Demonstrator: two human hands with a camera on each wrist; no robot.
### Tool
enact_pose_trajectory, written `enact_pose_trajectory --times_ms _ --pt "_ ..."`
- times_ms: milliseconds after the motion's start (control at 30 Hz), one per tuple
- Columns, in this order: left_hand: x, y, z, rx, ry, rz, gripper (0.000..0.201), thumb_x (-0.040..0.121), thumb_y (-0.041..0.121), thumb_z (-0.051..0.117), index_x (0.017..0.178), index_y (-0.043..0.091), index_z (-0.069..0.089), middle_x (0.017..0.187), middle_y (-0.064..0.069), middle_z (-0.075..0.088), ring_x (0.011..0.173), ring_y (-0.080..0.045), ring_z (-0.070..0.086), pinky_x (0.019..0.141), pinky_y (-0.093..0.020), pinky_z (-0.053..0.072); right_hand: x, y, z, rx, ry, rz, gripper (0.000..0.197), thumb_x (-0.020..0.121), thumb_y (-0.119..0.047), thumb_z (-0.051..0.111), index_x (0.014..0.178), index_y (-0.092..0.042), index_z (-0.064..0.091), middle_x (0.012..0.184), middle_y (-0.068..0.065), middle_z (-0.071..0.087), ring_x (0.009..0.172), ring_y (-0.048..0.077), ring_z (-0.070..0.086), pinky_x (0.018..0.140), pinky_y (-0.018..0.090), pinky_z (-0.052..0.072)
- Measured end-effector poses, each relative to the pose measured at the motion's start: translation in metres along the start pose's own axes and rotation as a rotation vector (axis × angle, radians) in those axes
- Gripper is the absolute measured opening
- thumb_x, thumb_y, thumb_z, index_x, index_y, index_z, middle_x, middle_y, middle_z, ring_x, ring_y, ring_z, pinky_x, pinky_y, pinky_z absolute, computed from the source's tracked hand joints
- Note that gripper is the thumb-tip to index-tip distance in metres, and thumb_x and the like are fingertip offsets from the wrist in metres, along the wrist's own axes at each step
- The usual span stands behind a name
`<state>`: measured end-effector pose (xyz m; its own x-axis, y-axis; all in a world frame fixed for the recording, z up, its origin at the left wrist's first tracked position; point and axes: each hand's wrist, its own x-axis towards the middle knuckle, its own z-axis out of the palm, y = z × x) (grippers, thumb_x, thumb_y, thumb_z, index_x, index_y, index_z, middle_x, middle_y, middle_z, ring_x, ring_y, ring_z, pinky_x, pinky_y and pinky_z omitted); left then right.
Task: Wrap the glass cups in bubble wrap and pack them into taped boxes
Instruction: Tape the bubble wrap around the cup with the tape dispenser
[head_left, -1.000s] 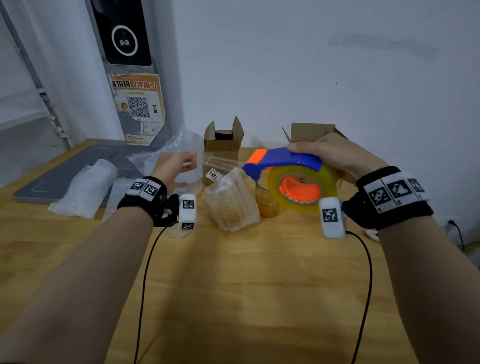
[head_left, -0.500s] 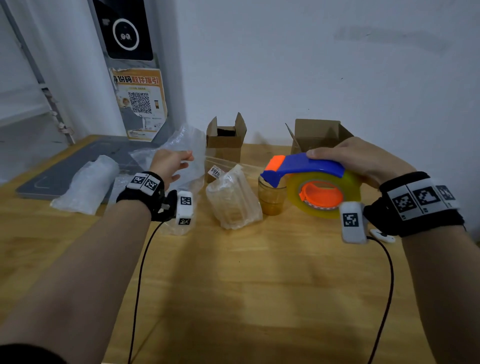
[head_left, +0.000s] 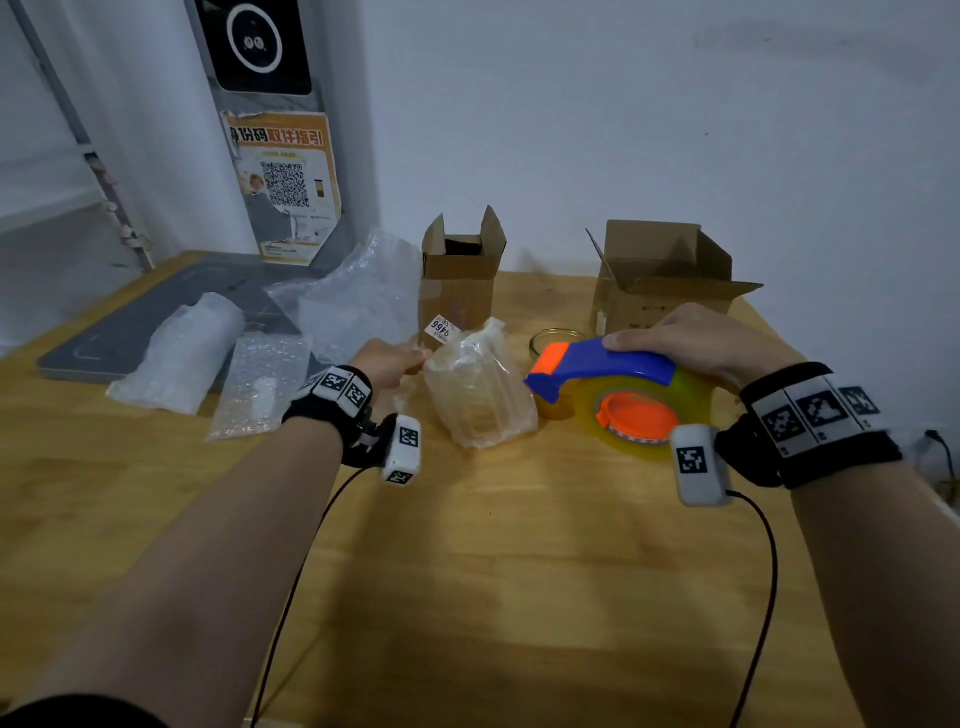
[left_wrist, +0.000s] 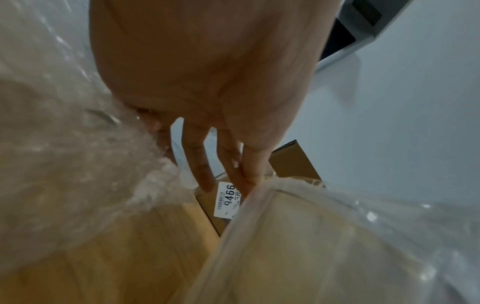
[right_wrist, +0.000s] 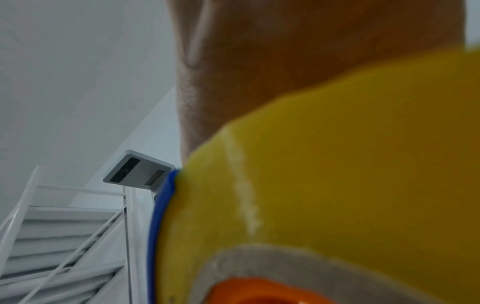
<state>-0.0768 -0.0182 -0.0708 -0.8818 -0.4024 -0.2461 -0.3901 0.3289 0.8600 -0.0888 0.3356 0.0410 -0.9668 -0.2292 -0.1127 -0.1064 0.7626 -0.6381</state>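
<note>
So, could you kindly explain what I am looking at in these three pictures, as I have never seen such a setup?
There is no machine here: a person wears one camera on the head and one on each wrist. The head view looks down at both arms over a wooden table. The right hand grips a blue tape dispenser holding a yellowish tape roll; the right wrist view shows that roll close up. The left hand reaches beside a bubble-wrapped bundle; whether it holds anything is unclear. The left wrist view shows its fingers near a white label. Also on the table are an unwrapped glass cup, two open cardboard boxes and loose bubble wrap.
</note>
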Motion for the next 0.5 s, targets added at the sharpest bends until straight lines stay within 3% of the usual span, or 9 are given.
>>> enact_pose_trajectory --times_ms 67,167,300,367,433,467,500 --pt "-0.001 0.000 0.000 0.018 0.007 0.012 0.031 0.092 0.043 0.073 0.088 0.013 0.066 0.116 -0.006 0.074 0.109 -0.026 0.064 0.108 -0.042 0.047 0.002 -0.003 0.007 0.001 -0.008 0.002 0.055 0.077 -0.063 0.079 0.062 -0.013 0.061 0.058 0.007 0.061 0.054 0.021 0.058 0.060 0.030 0.041" --pt "0.002 -0.002 0.003 0.083 0.034 0.016 0.035 0.094 0.045 0.070 0.081 0.013 0.067 0.110 -0.010 0.074 0.103 -0.029 0.066 0.099 -0.037 0.050 0.005 -0.007 0.016 -0.019 0.009 0.001 0.058 0.079 -0.062 0.078 0.055 -0.017 0.051 0.044 -0.002 0.049 0.043 0.014 0.048 0.054 0.028 0.034" --pt "-0.005 0.004 0.011 0.160 0.057 0.036 0.043 0.100 0.040 0.061 0.112 0.000 0.070 0.115 -0.016 0.069 0.109 -0.032 0.063 0.088 -0.033 0.044 0.009 -0.008 0.028 0.007 0.021 0.013 0.059 0.083 -0.058 0.077 0.054 -0.017 0.047 0.035 -0.010 0.040 0.030 0.005 0.039 0.052 0.027 0.030" --pt "-0.010 0.004 0.014 0.258 0.015 0.057 0.041 0.097 0.039 0.061 0.123 0.007 0.062 0.115 -0.007 0.065 0.107 -0.025 0.060 0.091 -0.031 0.045 0.010 -0.007 0.031 0.020 0.027 0.020 0.058 0.084 -0.056 0.077 0.054 -0.017 0.046 0.034 -0.010 0.039 0.029 0.004 0.038 0.052 0.027 0.030" --pt "0.012 -0.013 0.017 0.382 -0.032 0.067 0.069 0.074 0.058 0.063 0.129 0.016 0.056 0.119 0.000 0.067 0.106 -0.020 0.062 0.095 -0.034 0.052 0.010 -0.007 0.031 0.023 0.027 0.027 0.058 0.084 -0.057 0.077 0.054 -0.017 0.047 0.035 -0.010 0.040 0.034 0.008 0.042 0.053 0.027 0.030" --pt "0.020 -0.022 0.018 0.435 -0.040 0.062 0.073 0.066 0.062 0.061 0.128 0.023 0.059 0.118 -0.001 0.070 0.104 -0.020 0.065 0.093 -0.036 0.055 0.010 -0.007 0.031 0.021 0.030 0.030 0.057 0.084 -0.057 0.077 0.055 -0.017 0.048 0.034 -0.010 0.040 0.038 0.011 0.042 0.053 0.027 0.030" --pt "0.025 -0.026 0.020 0.435 -0.020 0.086 0.061 0.070 0.056 0.064 0.122 0.024 0.064 0.115 -0.002 0.072 0.102 -0.020 0.066 0.093 -0.036 0.055 0.010 -0.007 0.031 0.019 0.034 0.032 0.057 0.084 -0.058 0.076 0.055 -0.017 0.048 0.034 -0.010 0.039 0.040 0.012 0.042 0.053 0.028 0.030"
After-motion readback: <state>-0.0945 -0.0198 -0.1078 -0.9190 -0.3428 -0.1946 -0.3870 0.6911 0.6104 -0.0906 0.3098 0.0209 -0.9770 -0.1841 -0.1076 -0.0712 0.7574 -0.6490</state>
